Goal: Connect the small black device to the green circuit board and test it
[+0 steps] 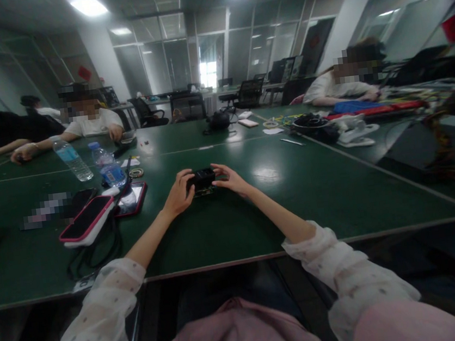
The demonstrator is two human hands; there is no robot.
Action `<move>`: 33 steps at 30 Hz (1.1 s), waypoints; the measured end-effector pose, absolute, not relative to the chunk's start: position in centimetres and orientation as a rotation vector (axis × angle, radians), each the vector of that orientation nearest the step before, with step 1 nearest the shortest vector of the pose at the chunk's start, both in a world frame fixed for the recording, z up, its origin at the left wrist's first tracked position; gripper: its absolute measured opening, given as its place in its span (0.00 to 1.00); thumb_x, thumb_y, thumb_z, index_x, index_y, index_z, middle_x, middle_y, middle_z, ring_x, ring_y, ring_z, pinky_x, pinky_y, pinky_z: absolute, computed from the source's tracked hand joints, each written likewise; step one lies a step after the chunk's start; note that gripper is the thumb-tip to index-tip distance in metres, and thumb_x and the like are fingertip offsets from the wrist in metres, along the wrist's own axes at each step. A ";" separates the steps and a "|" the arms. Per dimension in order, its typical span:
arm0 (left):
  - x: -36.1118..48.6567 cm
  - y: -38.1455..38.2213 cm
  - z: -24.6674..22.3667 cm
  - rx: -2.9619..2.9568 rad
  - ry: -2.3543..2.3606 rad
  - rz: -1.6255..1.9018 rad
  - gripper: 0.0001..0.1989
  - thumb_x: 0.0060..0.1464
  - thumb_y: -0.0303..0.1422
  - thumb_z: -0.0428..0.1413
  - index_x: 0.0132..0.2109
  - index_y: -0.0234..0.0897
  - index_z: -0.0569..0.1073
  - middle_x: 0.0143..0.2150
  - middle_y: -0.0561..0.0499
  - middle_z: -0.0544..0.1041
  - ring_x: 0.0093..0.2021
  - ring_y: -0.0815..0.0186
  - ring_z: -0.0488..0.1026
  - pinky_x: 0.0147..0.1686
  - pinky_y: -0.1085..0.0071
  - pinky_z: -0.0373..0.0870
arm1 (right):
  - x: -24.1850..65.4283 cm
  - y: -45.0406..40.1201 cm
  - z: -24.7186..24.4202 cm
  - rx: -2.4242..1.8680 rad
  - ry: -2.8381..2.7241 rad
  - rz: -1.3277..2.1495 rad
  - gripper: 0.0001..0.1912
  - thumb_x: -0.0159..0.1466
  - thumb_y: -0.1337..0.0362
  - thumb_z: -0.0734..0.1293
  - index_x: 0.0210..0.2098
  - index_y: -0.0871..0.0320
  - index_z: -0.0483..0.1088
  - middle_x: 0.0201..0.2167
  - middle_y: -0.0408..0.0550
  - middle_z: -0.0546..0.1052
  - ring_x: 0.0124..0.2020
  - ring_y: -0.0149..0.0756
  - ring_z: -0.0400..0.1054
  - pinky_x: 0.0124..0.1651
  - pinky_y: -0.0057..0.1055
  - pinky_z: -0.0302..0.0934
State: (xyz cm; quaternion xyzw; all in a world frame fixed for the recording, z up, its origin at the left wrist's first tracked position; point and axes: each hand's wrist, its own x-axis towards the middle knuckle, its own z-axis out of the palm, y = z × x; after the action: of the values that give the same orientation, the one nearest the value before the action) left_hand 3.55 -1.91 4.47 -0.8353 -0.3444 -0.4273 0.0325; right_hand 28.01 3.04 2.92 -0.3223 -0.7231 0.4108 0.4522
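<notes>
We're facing a broad green table (250, 228) with pale seams crossing it, and it's catching glare from the ceiling lights (89, 6). At the far side we've got black office chairs (250, 92) before tall glass partitions (266, 45), white pillars (102, 61) left and right, and a bright window (209, 73) near centre.

- Pink top (238, 336), softly creased at the front
- Sheer white sleeves (348, 269), scattered with small dark dots, puffed and gathered, ending on the forearms
- Left hand (178, 192) and right hand (232, 181) bare
</notes>
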 end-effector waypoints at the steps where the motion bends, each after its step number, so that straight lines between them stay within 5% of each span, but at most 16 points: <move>1: 3.4 -1.8 4.4 -2.583 -1.061 -1.311 0.18 0.61 0.33 0.45 0.57 0.38 0.57 0.60 0.40 0.58 0.63 0.57 0.57 0.59 0.52 0.61 | 28.0 3.0 3.1 -0.795 -1.805 0.984 0.39 0.52 0.56 0.73 0.61 0.45 0.58 0.52 0.48 0.69 0.53 0.43 0.63 0.58 0.49 0.57; 12: 3.4 -1.6 3.8 -2.718 -1.114 -1.135 0.31 0.59 0.43 0.48 0.65 0.39 0.50 0.65 0.38 0.54 0.61 0.54 0.62 0.59 0.52 0.60 | 27.4 2.5 2.8 -0.716 -2.071 0.795 0.29 0.56 0.59 0.71 0.57 0.50 0.63 0.56 0.49 0.67 0.56 0.44 0.62 0.57 0.46 0.58; 20: 2.2 -0.4 2.3 -2.700 -1.427 -1.074 0.43 0.50 0.52 0.55 0.66 0.37 0.48 0.62 0.36 0.59 0.55 0.52 0.67 0.54 0.50 0.63 | 27.4 2.5 2.1 -0.728 -2.167 0.691 0.31 0.56 0.61 0.71 0.58 0.52 0.62 0.56 0.51 0.67 0.57 0.44 0.62 0.60 0.46 0.54; 33: 1.8 0.2 1.9 -2.726 -1.527 -0.948 0.37 0.49 0.52 0.55 0.61 0.38 0.59 0.55 0.39 0.69 0.54 0.52 0.68 0.52 0.52 0.64 | 27.2 2.3 2.0 -0.824 -2.176 0.579 0.31 0.56 0.62 0.71 0.57 0.51 0.60 0.54 0.51 0.68 0.54 0.45 0.63 0.56 0.46 0.56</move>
State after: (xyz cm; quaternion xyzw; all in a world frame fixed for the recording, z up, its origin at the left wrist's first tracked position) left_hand 1.81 0.16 1.86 -0.8333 -0.4668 -0.2897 -0.0618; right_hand 27.17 2.27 1.99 -0.3201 -0.8455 0.2248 0.3635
